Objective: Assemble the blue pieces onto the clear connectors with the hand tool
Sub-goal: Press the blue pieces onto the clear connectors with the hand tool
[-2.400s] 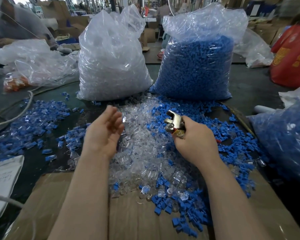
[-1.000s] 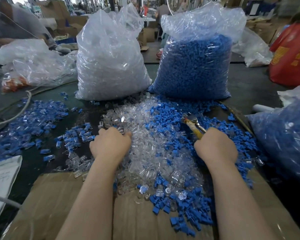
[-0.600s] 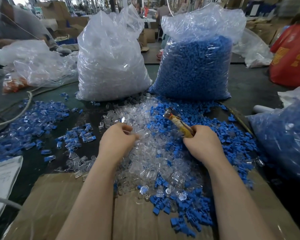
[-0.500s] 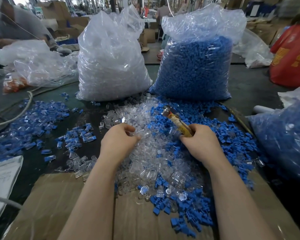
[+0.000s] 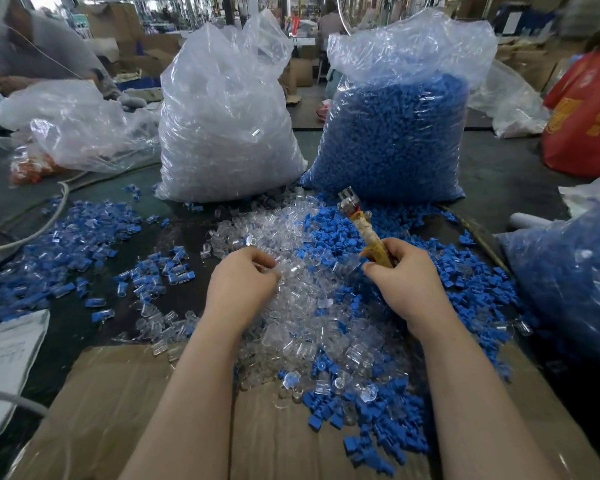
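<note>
Now hand tool (image 5: 361, 223) slightly more upright.

Mixed clear connectors (image 5: 291, 306), blue pieces (image 5: 329, 233), upright hand tool (image 5: 361, 226)

Glossy clear plastic connectors (image 5: 302, 306) and matt blue plastic pieces (image 5: 329, 233) cover matt brown cardboard (image 5: 118, 410); hand tool (image 5: 349, 202) head is shiny metal.

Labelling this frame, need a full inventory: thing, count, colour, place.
clear connectors bag: 1, transparent, back centre-left
blue pieces bag: 1, blue fill, back centre-right
loose clear connectors: many, clear, centre pile
loose blue pieces: many, blue, centre-right
assembled pieces: many, blue and clear, left
hand tool: 1, metal head, yellowish handle, in right hand
cardboard: 1, brown, near edge
red bag: 1, far right
left hand: curled on clear connectors
right hand: grips tool
</note>
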`<move>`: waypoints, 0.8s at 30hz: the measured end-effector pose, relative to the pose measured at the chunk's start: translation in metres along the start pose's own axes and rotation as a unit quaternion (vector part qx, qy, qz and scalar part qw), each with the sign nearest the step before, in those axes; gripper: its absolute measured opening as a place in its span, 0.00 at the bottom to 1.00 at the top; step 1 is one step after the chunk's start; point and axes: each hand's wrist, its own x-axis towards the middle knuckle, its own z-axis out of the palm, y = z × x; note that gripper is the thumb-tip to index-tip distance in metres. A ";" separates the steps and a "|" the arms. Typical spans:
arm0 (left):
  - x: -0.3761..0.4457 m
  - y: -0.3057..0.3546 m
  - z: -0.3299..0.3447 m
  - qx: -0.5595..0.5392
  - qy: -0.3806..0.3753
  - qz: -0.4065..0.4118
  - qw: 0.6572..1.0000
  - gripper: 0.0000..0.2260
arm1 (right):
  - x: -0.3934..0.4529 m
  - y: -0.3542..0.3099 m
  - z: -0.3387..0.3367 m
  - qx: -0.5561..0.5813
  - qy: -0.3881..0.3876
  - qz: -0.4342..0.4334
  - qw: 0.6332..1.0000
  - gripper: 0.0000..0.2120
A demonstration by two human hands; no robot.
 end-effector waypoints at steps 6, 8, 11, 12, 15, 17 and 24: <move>0.000 -0.001 0.000 -0.019 -0.016 0.002 1.000 0.08 | -0.001 -0.002 0.002 0.054 0.006 -0.013 0.998 0.04; 0.000 -0.001 0.000 -0.028 -0.007 -0.001 1.000 0.05 | -0.001 -0.002 0.003 0.066 0.006 -0.018 0.998 0.04; 0.000 -0.001 -0.002 -0.049 0.009 -0.005 0.999 0.06 | -0.001 -0.002 0.004 0.086 0.000 -0.032 0.996 0.05; -0.001 -0.001 -0.002 -0.055 0.015 -0.003 0.998 0.06 | -0.002 -0.002 0.005 0.092 0.000 -0.037 0.995 0.06; -0.002 0.001 -0.003 -0.090 0.036 0.008 0.995 0.05 | -0.003 -0.005 0.007 0.103 0.007 -0.043 0.994 0.06; -0.002 0.004 -0.004 -0.139 0.040 0.020 0.989 0.03 | -0.004 -0.008 0.007 0.105 0.008 -0.048 0.993 0.06; -0.006 0.018 -0.003 -0.367 -0.036 0.024 0.929 0.08 | -0.010 -0.017 0.008 0.168 -0.011 -0.080 0.982 0.07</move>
